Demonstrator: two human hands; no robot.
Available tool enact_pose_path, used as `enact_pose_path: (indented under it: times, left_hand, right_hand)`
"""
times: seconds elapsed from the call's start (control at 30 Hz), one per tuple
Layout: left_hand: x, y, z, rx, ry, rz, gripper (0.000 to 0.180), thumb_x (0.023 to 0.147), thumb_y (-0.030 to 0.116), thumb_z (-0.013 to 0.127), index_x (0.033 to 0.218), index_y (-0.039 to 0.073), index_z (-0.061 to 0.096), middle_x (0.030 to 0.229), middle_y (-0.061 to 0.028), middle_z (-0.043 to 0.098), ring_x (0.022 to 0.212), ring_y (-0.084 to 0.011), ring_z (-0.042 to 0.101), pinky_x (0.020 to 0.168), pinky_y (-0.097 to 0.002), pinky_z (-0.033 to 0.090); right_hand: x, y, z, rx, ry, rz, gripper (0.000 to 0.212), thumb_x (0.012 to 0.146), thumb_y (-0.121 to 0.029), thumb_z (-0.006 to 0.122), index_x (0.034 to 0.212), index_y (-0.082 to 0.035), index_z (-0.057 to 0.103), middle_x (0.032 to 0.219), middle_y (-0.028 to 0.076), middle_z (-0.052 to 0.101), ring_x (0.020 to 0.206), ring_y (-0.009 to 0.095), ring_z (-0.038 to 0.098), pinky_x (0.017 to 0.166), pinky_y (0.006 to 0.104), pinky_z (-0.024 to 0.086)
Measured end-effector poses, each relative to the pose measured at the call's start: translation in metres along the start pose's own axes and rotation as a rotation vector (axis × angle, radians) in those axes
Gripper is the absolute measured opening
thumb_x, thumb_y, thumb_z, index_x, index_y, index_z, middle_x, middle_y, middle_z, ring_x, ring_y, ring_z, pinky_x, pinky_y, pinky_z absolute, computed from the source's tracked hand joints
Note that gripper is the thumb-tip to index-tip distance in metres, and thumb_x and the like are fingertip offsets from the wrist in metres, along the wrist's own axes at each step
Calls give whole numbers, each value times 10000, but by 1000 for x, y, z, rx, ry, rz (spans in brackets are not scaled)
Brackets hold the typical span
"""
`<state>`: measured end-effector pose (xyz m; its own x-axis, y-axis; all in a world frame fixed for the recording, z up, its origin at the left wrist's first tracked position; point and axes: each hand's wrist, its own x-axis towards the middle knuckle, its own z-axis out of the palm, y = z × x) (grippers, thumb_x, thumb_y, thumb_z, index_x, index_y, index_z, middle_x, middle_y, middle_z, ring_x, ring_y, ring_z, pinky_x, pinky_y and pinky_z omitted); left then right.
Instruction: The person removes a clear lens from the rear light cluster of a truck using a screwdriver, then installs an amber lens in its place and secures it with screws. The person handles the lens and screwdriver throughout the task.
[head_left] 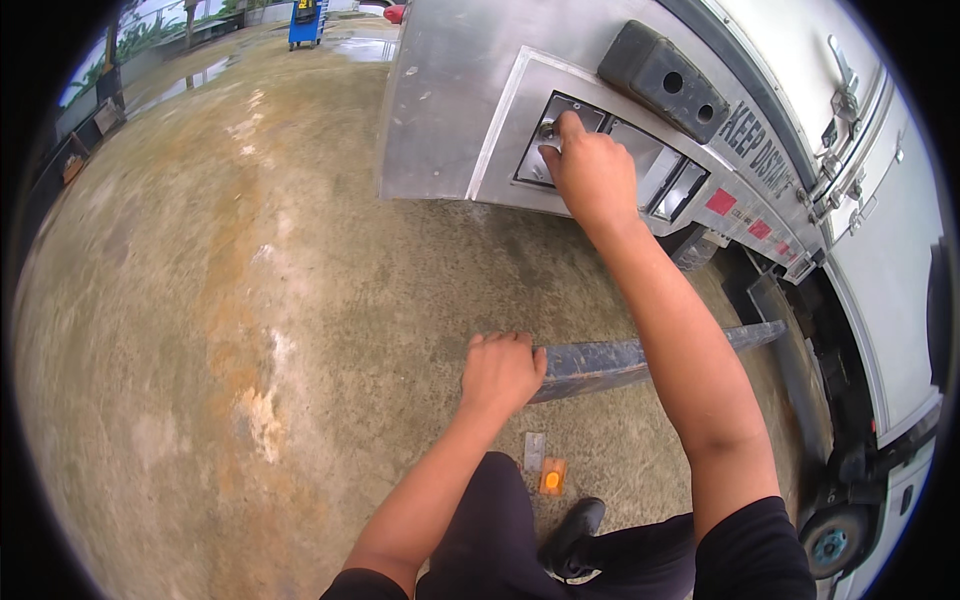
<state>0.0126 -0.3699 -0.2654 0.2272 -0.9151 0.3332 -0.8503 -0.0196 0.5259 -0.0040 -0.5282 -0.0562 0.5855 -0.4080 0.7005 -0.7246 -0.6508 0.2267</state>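
Observation:
My right hand (595, 165) reaches into an opened lamp recess (535, 165) in the silver rear panel (440, 120) of a truck. Its thumb and forefinger are curled round a small round bulb (547, 130) at the left end of the recess. Closed over the end of a scuffed dark metal bar (590, 362) is my left hand (502, 370), lower down. On the concrete below the bar lie an orange lens cover (552, 477) and a clear one (535, 452), close together.
A black bumper block (660, 80) juts out above the lamp recess. White truck doors with latches (845, 100) rise at the right, with a wheel (835, 540) below. My black shoe (575, 530) is near the lens covers. A blue stand (305, 22) is far off.

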Motion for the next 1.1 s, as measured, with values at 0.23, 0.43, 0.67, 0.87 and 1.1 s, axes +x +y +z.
enact_pose_path:
  times: [0.23,0.43,0.67,0.87,1.1]
  left_hand:
    - [-1,2,-1,-6,-7,-15,337,1014,330,632,970,18,751,981,-153,773,1001,-327,728,966,-488,511]
    - [-2,1,1,-3,46,1,335,1011,334,631,975,24,754,984,-147,772,986,-331,729,960,-484,515]
    - [-1,-2,6,11,12,-2,333,1010,345,634,990,39,763,980,-145,774,976,-337,732,962,-489,518]
    - [0,3,-5,13,10,-17,325,1012,347,643,995,50,773,961,-153,775,952,-338,741,952,-489,526]
    - [0,3,0,24,-79,-116,350,1020,387,642,1087,80,796,978,-175,786,952,-378,749,834,-479,561]
  right_hand:
    - [2,4,5,27,9,20,324,978,-351,758,1051,-57,642,792,193,740,794,429,736,699,546,571]
    - [4,-4,6,47,-17,75,361,997,-382,734,1030,-36,640,799,215,745,810,452,746,712,568,585]
    - [3,-4,-4,33,-47,52,360,1010,-327,718,1040,19,626,835,248,761,812,453,769,728,540,617]
    - [-33,-1,-42,102,-97,137,334,999,-345,746,981,-12,745,731,179,747,722,370,762,665,491,585]
    - [-209,55,-80,956,-1648,158,261,1010,-269,732,967,-14,762,710,77,753,590,156,725,550,303,526]
